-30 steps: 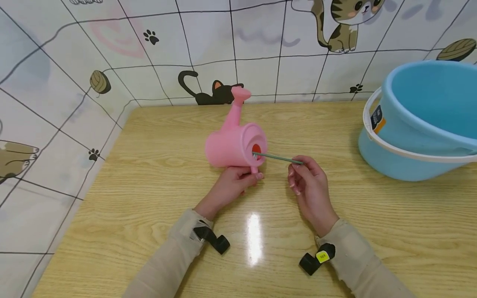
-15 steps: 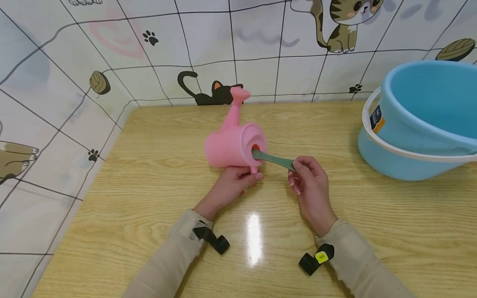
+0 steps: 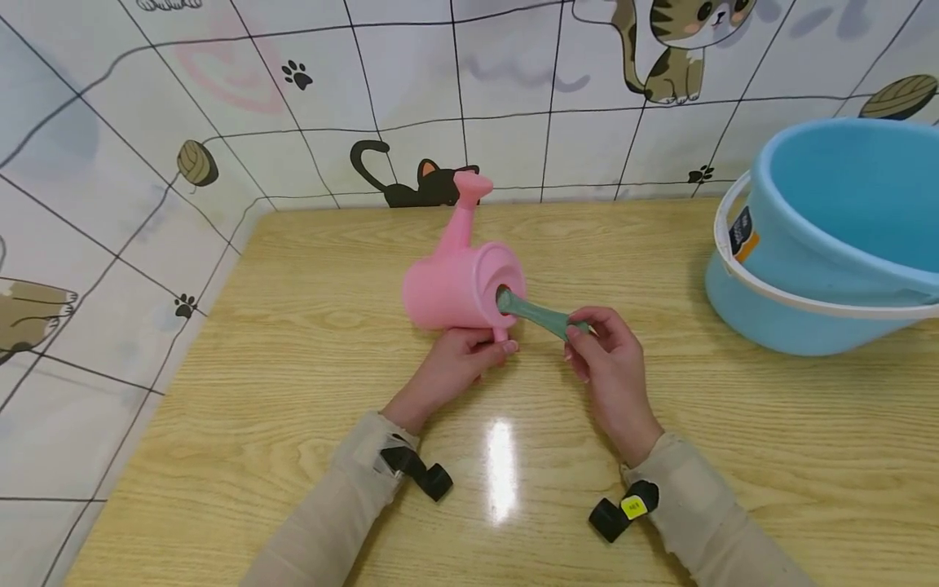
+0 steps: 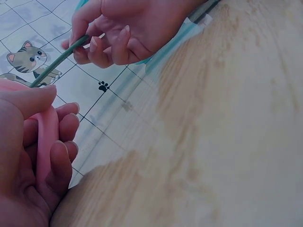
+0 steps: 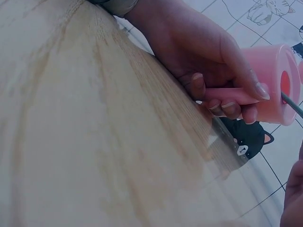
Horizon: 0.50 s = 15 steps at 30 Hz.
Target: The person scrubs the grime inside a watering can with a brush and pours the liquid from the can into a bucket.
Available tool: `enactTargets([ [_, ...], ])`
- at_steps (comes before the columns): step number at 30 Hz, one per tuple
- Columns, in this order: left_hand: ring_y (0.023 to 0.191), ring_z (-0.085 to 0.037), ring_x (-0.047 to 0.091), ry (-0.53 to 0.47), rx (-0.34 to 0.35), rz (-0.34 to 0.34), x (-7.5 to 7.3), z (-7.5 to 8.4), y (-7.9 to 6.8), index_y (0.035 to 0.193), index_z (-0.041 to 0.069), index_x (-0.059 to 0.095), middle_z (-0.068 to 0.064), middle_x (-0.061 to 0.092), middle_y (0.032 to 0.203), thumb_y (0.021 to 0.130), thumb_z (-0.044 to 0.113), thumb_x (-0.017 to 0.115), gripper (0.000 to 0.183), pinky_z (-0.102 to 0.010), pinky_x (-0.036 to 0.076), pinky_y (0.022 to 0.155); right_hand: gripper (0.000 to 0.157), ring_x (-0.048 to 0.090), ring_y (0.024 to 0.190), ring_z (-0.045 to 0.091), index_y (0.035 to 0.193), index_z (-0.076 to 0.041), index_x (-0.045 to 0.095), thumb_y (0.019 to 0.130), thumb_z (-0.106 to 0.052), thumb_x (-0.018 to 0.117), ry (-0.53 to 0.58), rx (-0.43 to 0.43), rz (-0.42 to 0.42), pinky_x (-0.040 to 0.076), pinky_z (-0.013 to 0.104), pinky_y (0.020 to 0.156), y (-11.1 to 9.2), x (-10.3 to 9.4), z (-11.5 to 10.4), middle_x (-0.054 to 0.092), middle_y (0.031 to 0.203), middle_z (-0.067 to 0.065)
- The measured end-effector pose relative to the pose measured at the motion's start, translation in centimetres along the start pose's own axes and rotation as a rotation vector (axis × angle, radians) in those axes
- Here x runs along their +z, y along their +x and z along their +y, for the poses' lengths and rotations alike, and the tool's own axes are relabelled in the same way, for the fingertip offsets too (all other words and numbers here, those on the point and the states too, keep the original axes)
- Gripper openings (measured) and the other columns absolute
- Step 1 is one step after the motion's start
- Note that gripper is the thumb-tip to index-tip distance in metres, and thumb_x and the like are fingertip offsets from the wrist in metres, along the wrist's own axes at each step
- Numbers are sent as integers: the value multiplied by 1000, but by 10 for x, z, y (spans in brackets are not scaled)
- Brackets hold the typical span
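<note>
Head view: my left hand (image 3: 458,363) curls closed round the handle (image 5: 232,95) of the pink watering can (image 3: 447,289), at its 12 o'clock; my right hand (image 3: 614,371) pinches a green stick (image 3: 539,314) entering the can's opening, towards 10 o'clock.

This looks like a corner of a home; which room cannot be told. White, black-gridded wall covering (image 3: 506,151) with cartoon cats (image 3: 678,77) and brown yarn balls (image 3: 196,161) meets the far edge of a glossy, pale wood-grain counter (image 3: 257,342). Household wares show too: a light-blue plastic bucket (image 3: 814,334) and a pink plastic watering can (image 3: 446,292).
</note>
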State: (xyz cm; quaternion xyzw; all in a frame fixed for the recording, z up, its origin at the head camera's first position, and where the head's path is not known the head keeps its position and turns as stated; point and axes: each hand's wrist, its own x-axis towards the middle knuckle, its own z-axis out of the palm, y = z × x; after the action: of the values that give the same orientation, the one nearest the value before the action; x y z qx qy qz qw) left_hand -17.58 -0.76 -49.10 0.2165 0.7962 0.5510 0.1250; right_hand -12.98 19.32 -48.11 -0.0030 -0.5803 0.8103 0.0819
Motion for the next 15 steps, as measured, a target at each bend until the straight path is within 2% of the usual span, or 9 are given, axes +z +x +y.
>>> enactTargets([
  [6, 50, -15, 44, -1, -6, 6, 0, 1, -1, 82, 12, 62, -3, 58, 71, 84, 40, 59, 28, -26, 40, 44, 19, 48, 61, 12, 106, -7, 51, 88, -9, 57, 129, 129, -175, 32, 17, 43, -1, 2, -1, 48, 83, 4],
  [15, 49, -16, 43, -6, 14, 9, 0, -1, 0, 80, 12, 61, -4, 56, 68, 84, 40, 60, 28, -27, 39, 43, 20, 48, 60, 12, 107, -7, 52, 88, -10, 57, 137, 167, -208, 32, 18, 42, -1, 2, -2, 48, 80, 4],
])
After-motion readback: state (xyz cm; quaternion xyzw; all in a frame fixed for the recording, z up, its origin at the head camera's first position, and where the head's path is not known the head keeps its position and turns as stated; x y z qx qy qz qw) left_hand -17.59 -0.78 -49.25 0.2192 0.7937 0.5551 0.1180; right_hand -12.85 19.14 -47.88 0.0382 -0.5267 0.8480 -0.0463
